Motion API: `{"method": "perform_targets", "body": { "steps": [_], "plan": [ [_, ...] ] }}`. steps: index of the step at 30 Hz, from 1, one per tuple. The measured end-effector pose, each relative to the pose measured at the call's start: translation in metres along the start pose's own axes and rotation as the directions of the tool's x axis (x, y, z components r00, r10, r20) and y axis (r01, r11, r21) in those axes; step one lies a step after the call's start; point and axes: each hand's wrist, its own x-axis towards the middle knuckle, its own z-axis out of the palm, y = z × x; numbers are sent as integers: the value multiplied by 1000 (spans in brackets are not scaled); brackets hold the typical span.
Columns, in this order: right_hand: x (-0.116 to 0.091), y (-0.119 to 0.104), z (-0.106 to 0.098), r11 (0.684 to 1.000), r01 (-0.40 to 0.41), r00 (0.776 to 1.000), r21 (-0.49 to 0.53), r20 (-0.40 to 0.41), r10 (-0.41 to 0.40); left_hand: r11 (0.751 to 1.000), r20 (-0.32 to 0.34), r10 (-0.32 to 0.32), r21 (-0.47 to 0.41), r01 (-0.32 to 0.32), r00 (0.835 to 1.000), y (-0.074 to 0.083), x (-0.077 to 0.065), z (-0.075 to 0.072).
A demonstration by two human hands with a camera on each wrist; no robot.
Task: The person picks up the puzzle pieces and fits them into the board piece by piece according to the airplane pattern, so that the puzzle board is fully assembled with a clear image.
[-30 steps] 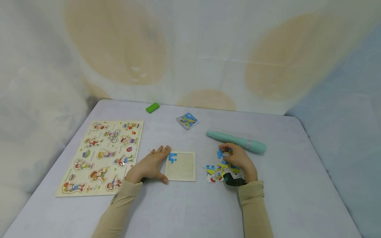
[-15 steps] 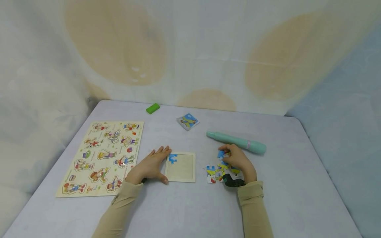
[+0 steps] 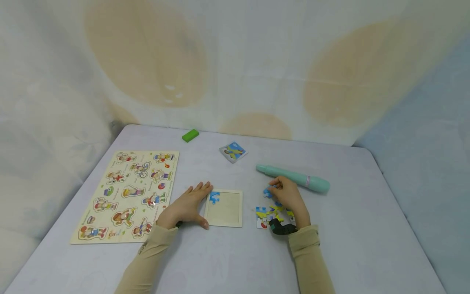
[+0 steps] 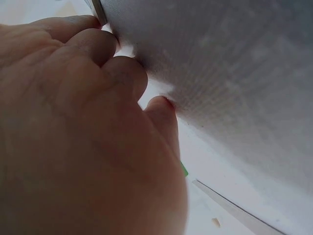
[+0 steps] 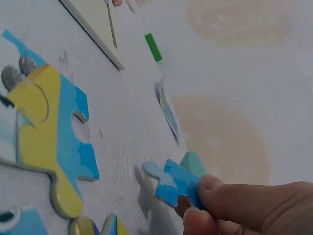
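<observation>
Between thumb and fingers, my right hand (image 3: 290, 199) pinches a blue jigsaw piece (image 5: 178, 183), lifted a little off the table in the right wrist view. Several loose jigsaw pieces (image 5: 41, 132) lie beneath and in front of that hand, partly hidden by it in the head view. My left hand (image 3: 186, 206) lies with fingers spread at the left edge of a square wooden puzzle frame (image 3: 225, 224). One blue piece (image 3: 214, 197) sits in the frame's upper left corner. The left wrist view shows mostly the back of the left hand (image 4: 83, 127).
A wooden board with cartoon figures (image 3: 126, 196) lies at the left. Behind the hands are a green block (image 3: 190, 135), a small picture card (image 3: 233, 152) and a mint-green pen-shaped tube (image 3: 293, 177), close to the right hand.
My right hand has drawn a blue piece away from the loose pieces, slightly leftward and up. My left hand stays at the frame.
</observation>
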Motion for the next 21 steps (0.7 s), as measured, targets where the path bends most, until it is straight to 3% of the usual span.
{"method": "perform_targets", "body": {
  "steps": [9, 21],
  "plan": [
    [2, -10, 12, 985, 21, 999, 169, 22, -25, 1000, 1, 4, -3, -4, 1000, 2, -1, -1],
    [5, -21, 36, 956, -52, 996, 289, 90, 27, 1000, 1, -2, -6, 2, 1000, 1, -1, 0]
  ]
}}
